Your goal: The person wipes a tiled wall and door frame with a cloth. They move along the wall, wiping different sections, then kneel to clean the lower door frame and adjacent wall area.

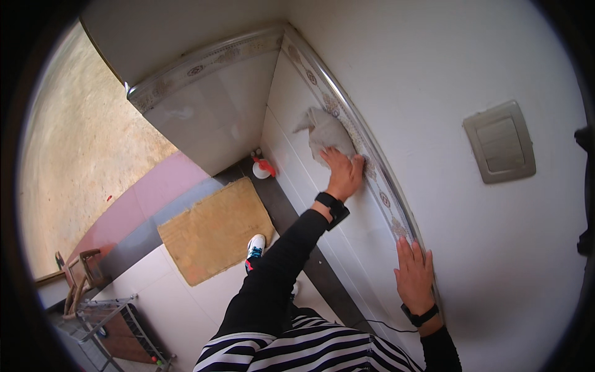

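My left hand point(343, 173) presses a crumpled grey cloth point(325, 132) against the white wall tiles point(297, 153), just below the patterned border. The fingers overlap the cloth's lower end, and its far corner sticks out loosely. My right hand point(414, 279) lies flat with the fingers extended, its fingertips at the patterned tile border point(384, 200) nearer to me. Nothing is held in it. A shiny metal trim point(344, 95) runs along the top of the border, past both hands. Each wrist wears a black band.
A square light switch point(499, 142) is on the white wall at right. A white container with a red item point(263, 168) stands in the floor corner. By my foot lies a tan mat point(216, 230). A metal rack point(116, 325) and a wooden chair point(81, 274) stand lower left.
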`<state>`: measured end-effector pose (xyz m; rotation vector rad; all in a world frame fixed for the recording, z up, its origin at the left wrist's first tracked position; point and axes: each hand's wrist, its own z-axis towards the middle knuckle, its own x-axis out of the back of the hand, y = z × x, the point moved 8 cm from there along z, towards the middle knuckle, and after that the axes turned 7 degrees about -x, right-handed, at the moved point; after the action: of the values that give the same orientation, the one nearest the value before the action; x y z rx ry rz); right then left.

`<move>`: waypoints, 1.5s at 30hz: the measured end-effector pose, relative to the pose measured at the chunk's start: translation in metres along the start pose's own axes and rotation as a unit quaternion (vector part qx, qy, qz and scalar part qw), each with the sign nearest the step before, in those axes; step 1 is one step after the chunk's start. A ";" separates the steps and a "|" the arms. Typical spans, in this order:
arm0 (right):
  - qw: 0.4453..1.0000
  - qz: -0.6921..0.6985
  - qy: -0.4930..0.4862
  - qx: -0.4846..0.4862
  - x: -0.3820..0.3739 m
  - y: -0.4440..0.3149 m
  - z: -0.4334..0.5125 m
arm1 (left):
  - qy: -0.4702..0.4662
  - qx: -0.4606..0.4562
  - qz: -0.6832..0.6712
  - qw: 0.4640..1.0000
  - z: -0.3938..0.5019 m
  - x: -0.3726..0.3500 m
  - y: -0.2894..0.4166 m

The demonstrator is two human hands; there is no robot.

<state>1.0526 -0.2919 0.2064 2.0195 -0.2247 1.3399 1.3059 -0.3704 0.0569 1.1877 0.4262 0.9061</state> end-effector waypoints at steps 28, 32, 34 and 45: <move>0.990 -0.083 0.102 -0.056 -0.044 -0.006 -0.002 | 0.076 -0.012 -0.034 0.996 0.151 0.064 -0.154; 0.991 -0.073 0.091 -0.059 -0.045 -0.006 -0.001 | 0.142 -0.026 -0.023 0.989 0.095 0.047 -0.122; 0.992 -0.059 0.093 -0.060 -0.042 -0.007 0.000 | 0.113 -0.042 -0.071 0.990 0.063 0.042 -0.094; 0.979 0.167 0.108 -0.037 -0.023 0.000 -0.005 | -0.092 0.057 -0.122 0.987 -0.117 -0.063 0.018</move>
<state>1.0385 -0.2934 0.1879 1.8103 -0.5236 1.7187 1.1791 -0.3475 0.0221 1.2795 0.4674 0.5623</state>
